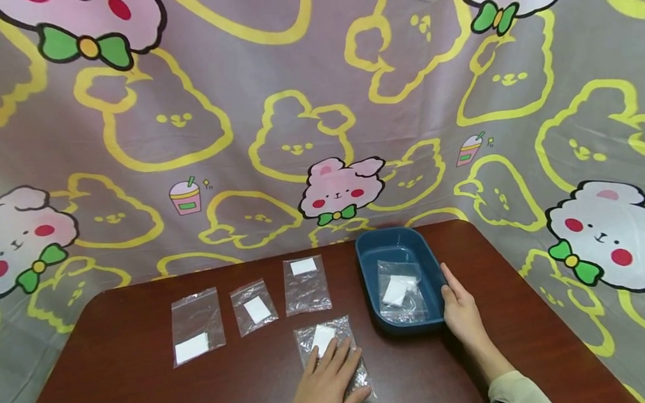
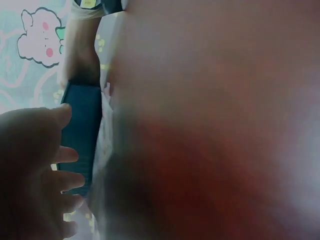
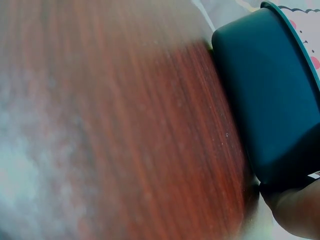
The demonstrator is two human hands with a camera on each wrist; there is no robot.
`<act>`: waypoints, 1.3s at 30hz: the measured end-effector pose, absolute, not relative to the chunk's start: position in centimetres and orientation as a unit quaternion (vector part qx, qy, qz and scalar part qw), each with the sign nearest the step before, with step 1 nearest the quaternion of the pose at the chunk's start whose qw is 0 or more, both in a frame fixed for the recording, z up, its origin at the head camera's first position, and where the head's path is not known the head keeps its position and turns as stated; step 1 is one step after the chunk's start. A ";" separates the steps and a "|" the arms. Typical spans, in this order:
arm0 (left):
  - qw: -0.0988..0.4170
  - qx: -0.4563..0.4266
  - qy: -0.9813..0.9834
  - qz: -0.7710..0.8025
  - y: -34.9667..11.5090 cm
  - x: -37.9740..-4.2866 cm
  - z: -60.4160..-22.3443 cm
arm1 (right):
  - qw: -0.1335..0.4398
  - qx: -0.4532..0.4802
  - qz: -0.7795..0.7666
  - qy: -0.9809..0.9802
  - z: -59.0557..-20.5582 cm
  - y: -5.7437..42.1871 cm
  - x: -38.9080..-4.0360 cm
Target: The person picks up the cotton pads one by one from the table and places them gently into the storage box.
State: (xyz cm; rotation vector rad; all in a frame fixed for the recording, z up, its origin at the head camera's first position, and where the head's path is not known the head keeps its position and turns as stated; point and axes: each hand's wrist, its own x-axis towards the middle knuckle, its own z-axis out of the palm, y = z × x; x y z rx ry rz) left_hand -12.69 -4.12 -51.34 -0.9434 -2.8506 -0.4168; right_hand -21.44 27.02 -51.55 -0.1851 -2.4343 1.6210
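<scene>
My left hand (image 1: 331,386) lies flat, fingers spread, over a clear plastic bag (image 1: 367,386) on the table. A white card (image 1: 323,338) inside that bag shows beyond the fingertips. Along the right side of a dark blue tray (image 1: 368,248), my right hand (image 1: 463,311) rests with straight fingers, its thumb at the rim. The right wrist view shows the thumb (image 3: 295,210) close against the tray's outer wall (image 3: 270,95). Inside the tray lie clear bags (image 1: 413,312) with white cards in them. The left wrist view has the left hand's fingers (image 2: 70,179) overlapping the tray.
Three more clear bags lie on the brown table (image 1: 113,373): a left bag (image 1: 196,312), a small middle bag (image 1: 241,298) and a back bag (image 1: 307,292), each with a white card. A patterned curtain (image 1: 228,171) hangs behind and at the sides.
</scene>
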 end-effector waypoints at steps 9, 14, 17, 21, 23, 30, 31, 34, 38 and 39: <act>0.084 -0.326 -0.932 -0.135 -5.7 -12.4 -53.2 | 0.108 -0.062 0.550 -0.826 -51.4 26.9 -21.2; 0.109 -0.302 -0.932 -0.171 -5.6 -13.8 -53.5 | 0.115 -0.065 0.552 -0.824 -51.5 26.8 -21.2; 0.105 -0.288 -0.934 -0.182 -5.7 -14.4 -53.7 | 0.114 -0.066 0.553 -0.823 -51.6 26.8 -21.3; 0.094 -0.279 -0.937 -0.188 -5.8 -14.8 -54.2 | 0.111 -0.067 0.550 -0.825 -51.7 26.8 -21.3; 0.094 -0.278 -0.937 -0.188 -5.8 -14.8 -54.3 | 0.108 -0.068 0.551 -0.825 -51.6 26.9 -21.4; 0.102 -0.278 -0.938 -0.179 -5.8 -14.9 -54.3 | 0.099 -0.068 0.554 -0.824 -51.1 26.9 -21.4; 0.102 -0.277 -0.939 -0.178 -5.8 -14.9 -54.3 | 0.098 -0.068 0.554 -0.824 -51.1 26.9 -21.4; 0.099 -0.276 -0.940 -0.173 -5.7 -14.9 -54.3 | 0.096 -0.070 0.555 -0.823 -51.1 26.9 -21.4; 0.098 -0.278 -0.940 -0.171 -5.7 -14.7 -54.3 | 0.102 -0.069 0.553 -0.824 -51.2 26.9 -21.4; 0.099 -0.279 -0.940 -0.170 -5.7 -14.7 -54.3 | 0.103 -0.069 0.552 -0.825 -51.2 26.9 -21.3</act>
